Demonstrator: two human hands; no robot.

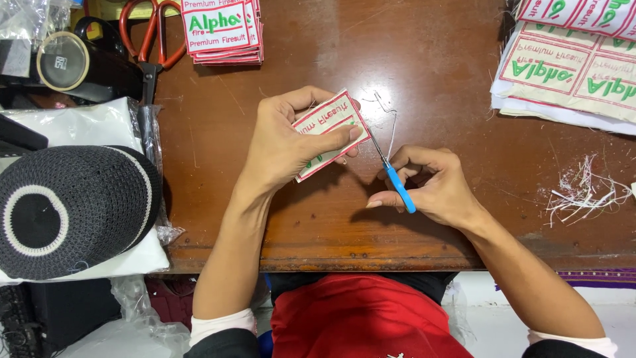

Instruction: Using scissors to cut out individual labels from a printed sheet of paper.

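over the brown table [424, 59], left hand [285, 142] pinches an embroidered patch [329, 132]; right hand [430, 182] grips a blue-handled thread snipper [397, 184].

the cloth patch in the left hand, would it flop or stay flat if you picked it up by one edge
The patch probably stays fairly flat: it juts past the left hand without drooping, pinched only along one side. It looks thin and light, so a push would likely slide it across the table. Its frayed threads could snag on the blue-handled tool in the right hand.

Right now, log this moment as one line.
left hand: holds patch | right hand: holds blue snips | snips tip at patch edge
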